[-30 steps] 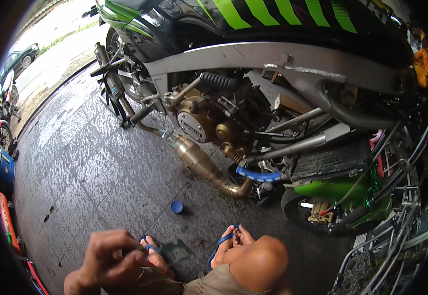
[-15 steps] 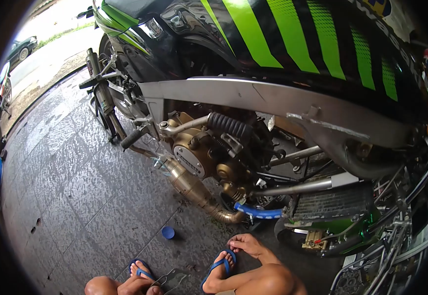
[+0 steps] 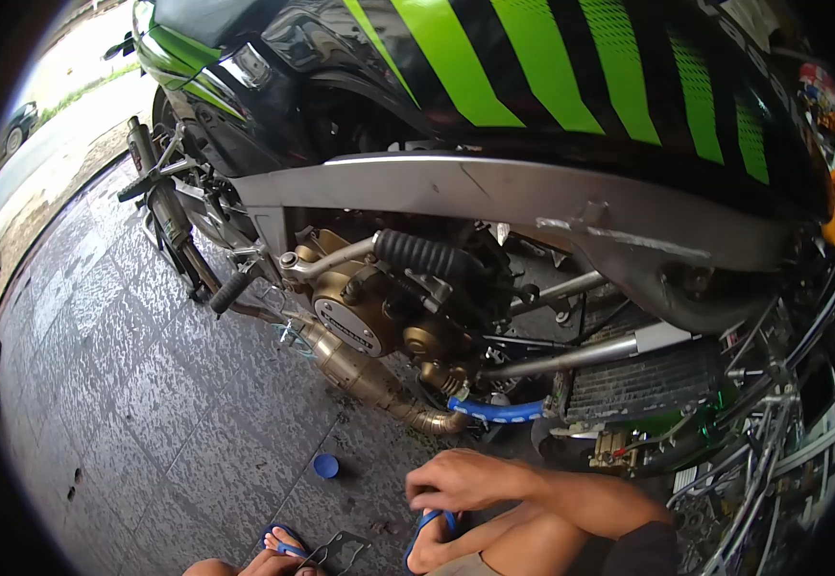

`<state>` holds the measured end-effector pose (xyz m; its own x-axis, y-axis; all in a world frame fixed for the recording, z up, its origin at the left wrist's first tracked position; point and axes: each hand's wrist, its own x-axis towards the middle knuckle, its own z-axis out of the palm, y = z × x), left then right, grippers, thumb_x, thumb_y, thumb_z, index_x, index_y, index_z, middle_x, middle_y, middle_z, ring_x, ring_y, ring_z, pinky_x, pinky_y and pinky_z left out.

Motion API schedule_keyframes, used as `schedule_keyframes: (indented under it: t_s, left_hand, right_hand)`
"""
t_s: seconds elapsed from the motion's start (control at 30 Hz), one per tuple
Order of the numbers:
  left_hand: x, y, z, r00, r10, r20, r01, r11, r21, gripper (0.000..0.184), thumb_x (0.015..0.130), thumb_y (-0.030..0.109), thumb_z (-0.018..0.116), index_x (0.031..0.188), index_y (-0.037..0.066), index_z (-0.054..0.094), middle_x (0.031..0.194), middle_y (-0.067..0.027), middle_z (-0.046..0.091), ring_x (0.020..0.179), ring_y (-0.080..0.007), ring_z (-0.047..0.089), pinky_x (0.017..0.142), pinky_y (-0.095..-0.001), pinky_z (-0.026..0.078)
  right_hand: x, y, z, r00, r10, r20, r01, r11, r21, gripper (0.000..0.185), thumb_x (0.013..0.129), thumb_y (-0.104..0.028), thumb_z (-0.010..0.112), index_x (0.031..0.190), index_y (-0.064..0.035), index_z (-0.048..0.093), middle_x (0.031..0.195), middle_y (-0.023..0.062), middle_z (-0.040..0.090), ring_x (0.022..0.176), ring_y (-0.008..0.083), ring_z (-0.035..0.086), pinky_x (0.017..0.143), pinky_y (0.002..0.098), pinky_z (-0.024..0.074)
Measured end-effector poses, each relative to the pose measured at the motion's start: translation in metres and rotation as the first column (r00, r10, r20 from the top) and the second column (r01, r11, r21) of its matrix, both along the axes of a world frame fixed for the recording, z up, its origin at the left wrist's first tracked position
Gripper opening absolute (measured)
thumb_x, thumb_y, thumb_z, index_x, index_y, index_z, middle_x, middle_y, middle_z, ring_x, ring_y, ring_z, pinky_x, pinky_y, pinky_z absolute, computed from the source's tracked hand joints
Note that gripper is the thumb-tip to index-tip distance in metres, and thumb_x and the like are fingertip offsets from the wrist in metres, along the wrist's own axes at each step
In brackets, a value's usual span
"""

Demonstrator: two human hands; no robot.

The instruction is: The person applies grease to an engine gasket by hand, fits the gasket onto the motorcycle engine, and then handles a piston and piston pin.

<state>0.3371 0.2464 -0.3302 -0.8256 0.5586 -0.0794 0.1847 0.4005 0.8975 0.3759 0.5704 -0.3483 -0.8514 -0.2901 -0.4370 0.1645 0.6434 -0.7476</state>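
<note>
My left hand (image 3: 283, 565) is at the bottom edge, partly cut off, its fingers closed on a thin dark gasket-like piece (image 3: 340, 540) that sticks out to the right. Above my right foot, my right hand (image 3: 463, 479) is bent downward with its fingers curled together; their tips and anything between them are hidden. A small blue cap (image 3: 325, 467) lies on the floor to the left of it. Farther up is the motorcycle's bronze engine (image 3: 355, 305), with a bronze exhaust pipe (image 3: 345, 371) and a blue hose (image 3: 499, 412) below it.
The motorcycle's grey frame (image 3: 389, 182) and green-striped black bodywork (image 3: 456, 67) span the top. A radiator (image 3: 643, 384) stands right of the hose. Metal tubes and parts crowd the right edge. Dark tiled floor (image 3: 168, 403) stretches left, towards a parked car (image 3: 20, 127).
The view has tilted up and shifted right. My right hand has risen from beside my foot to above it, its forearm now showing. My left hand has lowered to the bottom edge.
</note>
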Motion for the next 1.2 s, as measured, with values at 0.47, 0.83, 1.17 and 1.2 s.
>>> schedule_keyframes:
  t_s: [0.47, 0.83, 1.17, 1.2]
  left_hand:
    - [0.013, -0.017, 0.002, 1.0, -0.015, 0.02, 0.015, 1.0, 0.028, 0.007, 0.088, 0.002, 0.066, 0.091, -0.003, 0.063, 0.082, -0.011, 0.059, 0.072, -0.0176, 0.059, 0.066, -0.0274, 0.048]
    - [0.014, -0.037, 0.001, 0.985, -0.083, 0.153, 0.064, 0.99, 0.122, 0.004, 0.089, -0.002, 0.063, 0.091, -0.005, 0.061, 0.083, -0.009, 0.058, 0.074, -0.0151, 0.059, 0.07, -0.0252, 0.048]
    - [0.01, -0.03, 0.006, 0.988, -0.106, 0.11, 0.09, 0.985, 0.144, 0.005, 0.09, 0.0, 0.062, 0.09, -0.005, 0.061, 0.082, -0.0083, 0.059, 0.073, -0.0142, 0.058, 0.072, -0.024, 0.048]
    - [0.011, -0.03, 0.006, 0.988, -0.104, 0.111, 0.088, 0.986, 0.141, 0.005, 0.09, 0.0, 0.062, 0.09, -0.005, 0.061, 0.082, -0.0083, 0.059, 0.073, -0.0142, 0.058, 0.072, -0.024, 0.048]
  right_hand:
    - [-0.043, 0.047, 0.114, 0.355, -0.188, -0.916, 0.856, 0.458, 0.238, 0.02, 0.087, -0.017, 0.064, 0.098, -0.0016, 0.063, 0.094, 0.0198, 0.065, 0.089, 0.0378, 0.065, 0.079, 0.0466, 0.0511]
    - [-0.081, 0.141, 0.092, 0.56, -0.724, -0.403, 0.787, 0.314, 0.531, 0.053, 0.088, -0.046, 0.063, 0.095, 0.0059, 0.068, 0.078, 0.0205, 0.069, 0.073, 0.0325, 0.069, 0.07, 0.0425, 0.0536]
    - [-0.111, 0.16, 0.084, 0.632, -0.586, -0.508, 0.754, 0.31, 0.58, 0.052, 0.077, -0.041, 0.073, 0.102, 0.0054, 0.07, 0.102, 0.0269, 0.069, 0.099, 0.0381, 0.067, 0.087, 0.0406, 0.0527]
    - [-0.113, 0.157, 0.085, 0.633, -0.586, -0.506, 0.753, 0.314, 0.579, 0.052, 0.077, -0.041, 0.073, 0.102, 0.0054, 0.07, 0.102, 0.0269, 0.069, 0.099, 0.0381, 0.067, 0.087, 0.0406, 0.0527]
